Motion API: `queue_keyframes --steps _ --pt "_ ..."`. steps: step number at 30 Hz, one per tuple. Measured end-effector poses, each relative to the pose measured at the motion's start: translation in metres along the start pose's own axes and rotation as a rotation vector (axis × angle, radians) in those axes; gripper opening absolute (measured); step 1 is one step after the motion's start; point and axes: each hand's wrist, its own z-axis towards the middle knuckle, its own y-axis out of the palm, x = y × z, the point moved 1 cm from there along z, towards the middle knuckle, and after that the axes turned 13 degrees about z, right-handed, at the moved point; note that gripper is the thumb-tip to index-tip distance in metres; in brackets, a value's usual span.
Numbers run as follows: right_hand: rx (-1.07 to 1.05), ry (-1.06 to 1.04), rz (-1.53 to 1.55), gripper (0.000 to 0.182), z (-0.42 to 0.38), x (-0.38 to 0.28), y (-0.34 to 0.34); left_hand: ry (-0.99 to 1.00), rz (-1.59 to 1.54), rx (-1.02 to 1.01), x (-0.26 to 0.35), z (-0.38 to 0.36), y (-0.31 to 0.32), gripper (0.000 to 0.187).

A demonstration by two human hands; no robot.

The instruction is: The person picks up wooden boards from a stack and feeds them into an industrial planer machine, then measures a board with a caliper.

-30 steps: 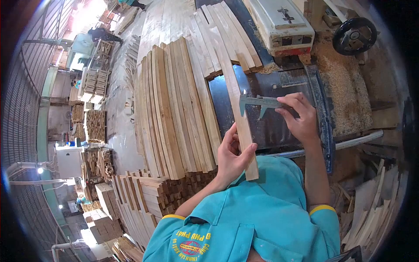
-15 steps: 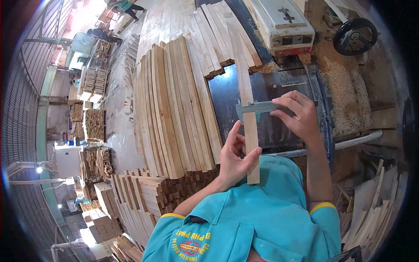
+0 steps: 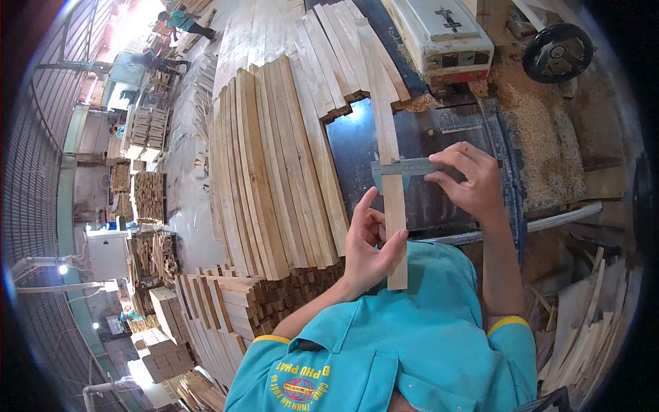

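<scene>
A long, narrow wooden strip [image 3: 394,206] reaches from the shirt front up over the dark metal table. Around its width sits a metal caliper [image 3: 412,167], its jaws at the two edges. My right hand [image 3: 467,175] pinches the caliper's right end between thumb and fingers. Below the jaws, my left hand [image 3: 373,247] holds the strip from the left and underneath, thumb at its near part and index finger pointing up beside the caliper. Its other fingers are partly behind the strip.
Long wooden boards [image 3: 274,165] lie left of the strip, above stacked pieces [image 3: 288,302]. A white machine housing [image 3: 446,41] and black handwheel [image 3: 558,55] stand at upper right, near sawdust [image 3: 549,151]. Two people [image 3: 185,24] are at far upper left.
Both hands, the strip and the caliper hold nearly the same positions. At far upper left, the people show more fully, and the view has shifted slightly.
</scene>
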Motion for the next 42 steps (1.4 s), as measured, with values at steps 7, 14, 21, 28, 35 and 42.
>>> queue_keyframes --steps 7,14,21,28,35,42 --pt "0.026 0.011 0.029 0.03 0.0 0.0 0.001 -0.007 -0.016 0.014 0.003 -0.001 0.002 0.079" --pt "0.019 0.001 0.025 0.03 -0.001 -0.003 -0.001 0.001 -0.074 0.074 0.002 -0.001 0.006 0.07" --pt "0.01 -0.054 0.014 0.032 0.004 -0.003 0.002 0.034 -0.019 0.07 -0.005 -0.001 0.004 0.062" --pt "-0.006 -0.019 0.019 0.035 0.006 -0.004 0.006 0.037 -0.071 0.051 -0.006 -0.002 0.005 0.056" --pt "-0.004 0.014 0.037 0.033 0.007 -0.005 0.011 0.0 -0.115 0.064 -0.01 -0.002 0.005 0.053" --pt "-0.015 0.021 0.02 0.032 0.003 0.0 0.013 -0.028 -0.082 0.067 -0.012 -0.001 0.005 0.051"
